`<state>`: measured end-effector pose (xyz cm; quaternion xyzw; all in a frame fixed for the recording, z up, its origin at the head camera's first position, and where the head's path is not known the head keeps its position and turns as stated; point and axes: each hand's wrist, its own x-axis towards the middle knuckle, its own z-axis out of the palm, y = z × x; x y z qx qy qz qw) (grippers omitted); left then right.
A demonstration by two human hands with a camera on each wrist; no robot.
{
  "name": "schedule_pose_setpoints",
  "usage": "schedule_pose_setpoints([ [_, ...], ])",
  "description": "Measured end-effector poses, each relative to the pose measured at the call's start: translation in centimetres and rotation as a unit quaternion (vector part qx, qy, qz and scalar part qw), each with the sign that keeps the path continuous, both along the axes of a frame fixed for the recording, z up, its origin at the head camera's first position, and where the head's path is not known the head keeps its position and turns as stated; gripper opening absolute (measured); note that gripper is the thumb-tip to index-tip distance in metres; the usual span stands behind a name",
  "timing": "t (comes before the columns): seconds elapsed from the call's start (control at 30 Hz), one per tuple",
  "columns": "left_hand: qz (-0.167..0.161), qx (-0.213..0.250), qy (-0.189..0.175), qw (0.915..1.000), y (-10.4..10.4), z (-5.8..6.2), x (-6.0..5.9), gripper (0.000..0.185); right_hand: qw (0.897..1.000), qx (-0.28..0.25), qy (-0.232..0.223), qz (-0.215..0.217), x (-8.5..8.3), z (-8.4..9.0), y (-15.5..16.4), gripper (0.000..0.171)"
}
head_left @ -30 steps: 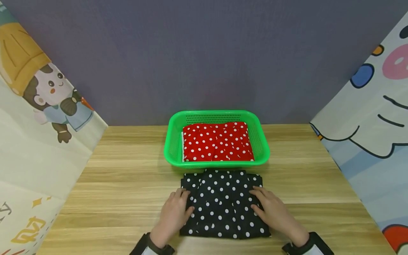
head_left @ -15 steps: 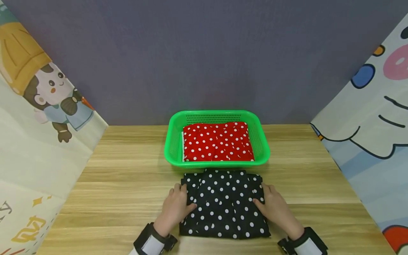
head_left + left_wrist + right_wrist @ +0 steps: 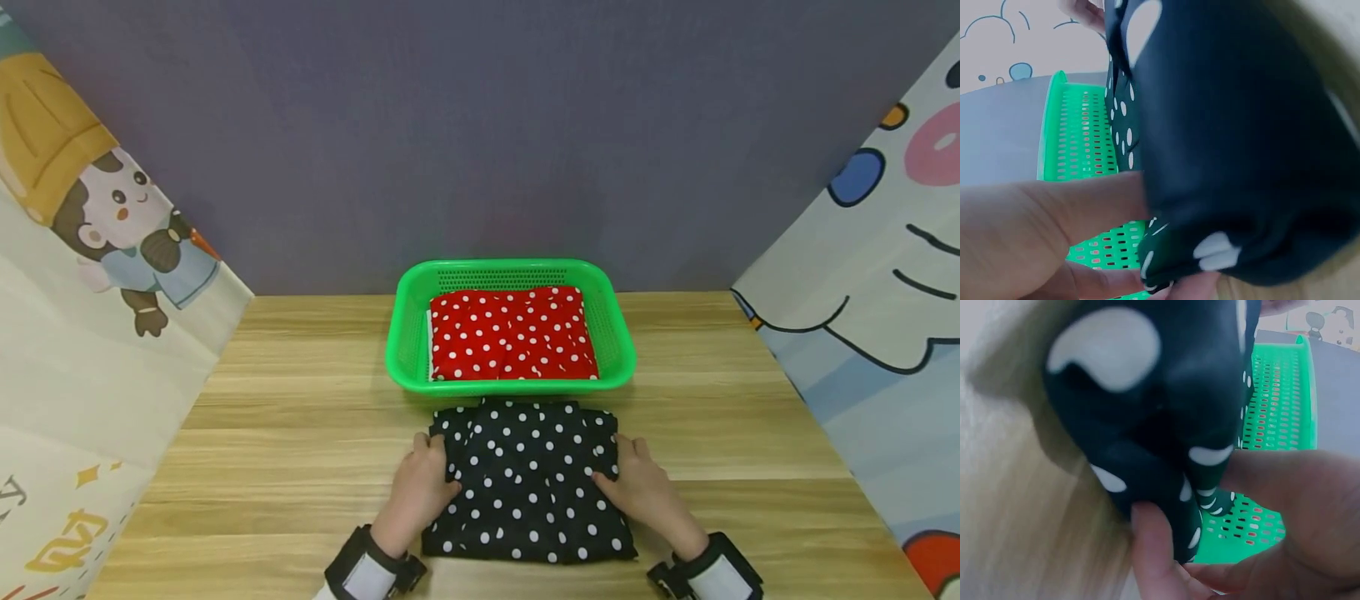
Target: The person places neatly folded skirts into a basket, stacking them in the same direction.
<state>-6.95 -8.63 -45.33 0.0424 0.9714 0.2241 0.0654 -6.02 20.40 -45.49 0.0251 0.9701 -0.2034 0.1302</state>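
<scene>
A folded black cloth with white polka dots (image 3: 532, 492) lies on the table, close in front of the green basket. At its left edge my left hand (image 3: 420, 487) grips it, thumb on top and fingers around the side. My right hand (image 3: 647, 483) holds the opposite edge in the same way. Close up in the left wrist view, the layered cloth (image 3: 1229, 125) sits between thumb and fingers. The right wrist view shows a fingertip (image 3: 1154, 550) against the side of the folds, with the thumb over the top. The cloth's underside is hidden.
The green perforated basket (image 3: 510, 387) stands behind the black cloth, against the grey back panel (image 3: 495, 150). Inside it lies a folded red cloth with white dots (image 3: 513, 333). Cartoon-printed panels flank the wooden table (image 3: 285, 467) on both sides.
Both hands have shifted from resting on the black cloth's sides to gripping its edges. Its left edge has drawn in slightly to the right; the basket has not moved.
</scene>
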Motion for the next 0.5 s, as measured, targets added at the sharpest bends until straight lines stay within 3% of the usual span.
schedule_pose_setpoints([
  [0.27,-0.009,0.021,0.011,0.9997,0.07,-0.11,0.35,0.058,1.0,-0.01,-0.027,0.004,-0.05,-0.06,-0.49,0.068],
  [0.5,-0.026,0.03,0.014,0.9991,-0.2,-0.04,0.38,0.043,1.0,-0.023,-0.011,0.015,0.2,0.04,-0.79,0.056],
])
